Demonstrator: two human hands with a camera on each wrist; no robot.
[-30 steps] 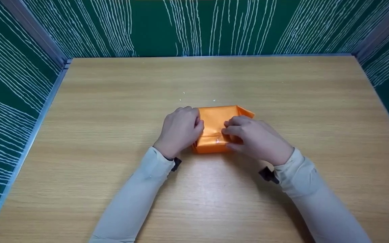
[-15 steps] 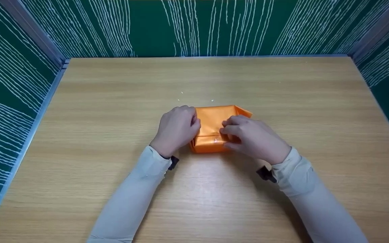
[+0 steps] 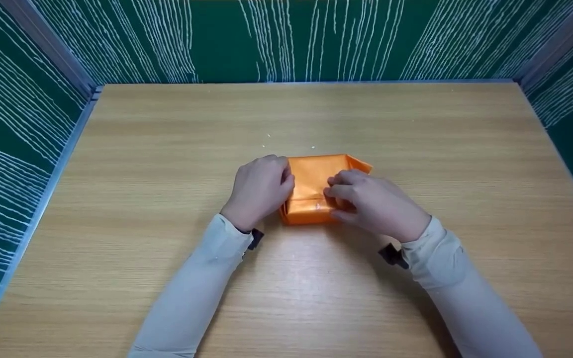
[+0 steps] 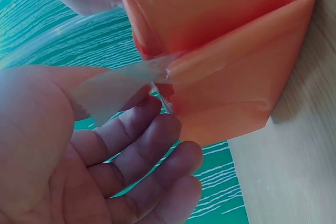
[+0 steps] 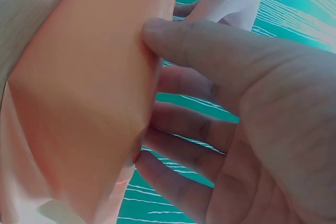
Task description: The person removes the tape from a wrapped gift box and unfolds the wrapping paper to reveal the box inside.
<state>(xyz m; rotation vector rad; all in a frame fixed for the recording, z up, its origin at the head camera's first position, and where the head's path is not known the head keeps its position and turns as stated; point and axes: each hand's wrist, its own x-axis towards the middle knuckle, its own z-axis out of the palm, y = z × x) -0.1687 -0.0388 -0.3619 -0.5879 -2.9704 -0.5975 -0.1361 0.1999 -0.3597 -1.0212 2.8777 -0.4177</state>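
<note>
A small box-shaped package wrapped in orange paper lies near the middle of the table. At its left end my left hand has its fingers curled. In the left wrist view, a strip of clear tape runs from the folded end to my left thumb and index finger, which pinch it. My right hand grips the package's right part, thumb on the near side and fingertips on top. A loose paper flap sticks out at the far right corner.
The wood-grain table bears several tiny white scraps beyond the package. Green walls with white streaks stand along the back, left and right edges.
The whole scene has shifted slightly left in the head view. Both hands keep nearly the same place on the package.
</note>
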